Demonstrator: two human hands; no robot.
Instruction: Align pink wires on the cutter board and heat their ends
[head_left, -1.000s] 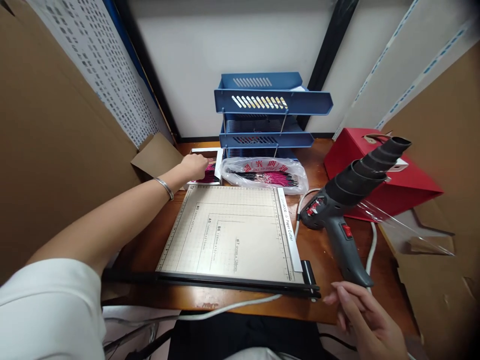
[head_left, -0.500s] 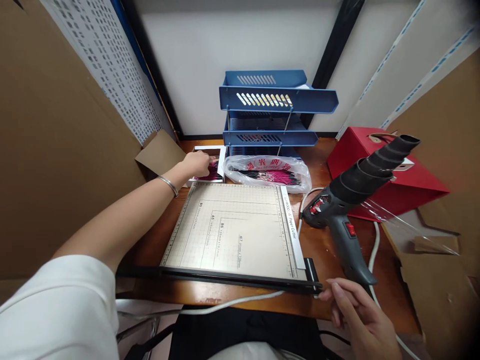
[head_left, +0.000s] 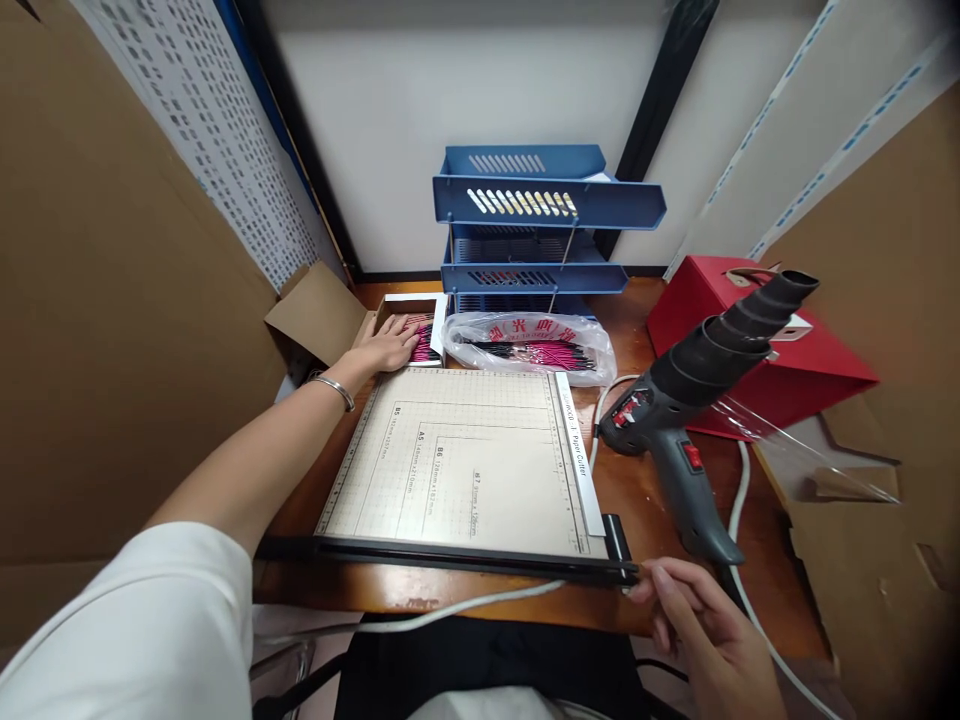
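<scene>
My left hand (head_left: 390, 343), a metal bangle on its wrist, lies palm down with fingers spread over a small open box (head_left: 440, 330). Pink and black thin pieces (head_left: 424, 344), much like short wires, fill that box under and beside my fingers. My right hand (head_left: 697, 610) is closed in a pinch at the near right corner of a paper cutter (head_left: 450, 460); what lies between thumb and fingertip is too small to make out. Along the cutter's near edge runs its black bar (head_left: 465, 560).
A clear plastic bag (head_left: 529, 345) of similar pink and black pieces sits behind the cutter, before blue stacked trays (head_left: 547, 205). A heat gun (head_left: 686, 420) stands at the right by a red box (head_left: 795, 370). Cardboard (head_left: 135, 330) walls the left; a white cable (head_left: 450, 615) crosses the front.
My left hand has gone from closed fingers in the box to lying flat and spread over it. The right hand keeps its pinch at the cutter's corner. The view has shifted slightly.
</scene>
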